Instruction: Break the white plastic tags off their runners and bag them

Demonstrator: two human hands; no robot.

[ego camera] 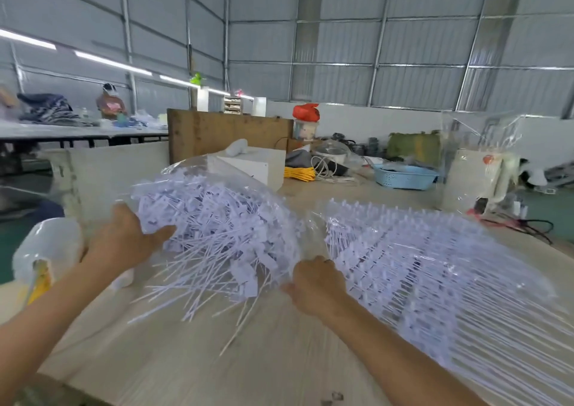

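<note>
A clear plastic bag (217, 172) stuffed with loose white plastic tags (223, 228) lies on the wooden table, its mouth facing me with tag tails spilling out. My left hand (124, 238) lies with spread fingers against the bag's left side, thumb pointing right. My right hand (316, 281) grips the bag's film at the right of the mouth. To the right lies a big ordered heap of tags on their runners (435, 266), under clear film.
The pale wooden table (248, 359) fills the foreground. A white bag with a yellow thing inside (43, 253) sits at the left edge. Behind are a white box (254, 163), a blue basket (403, 175), yellow rope (298, 174) and a wrapped machine (475, 182). A person (110, 102) works at a far table.
</note>
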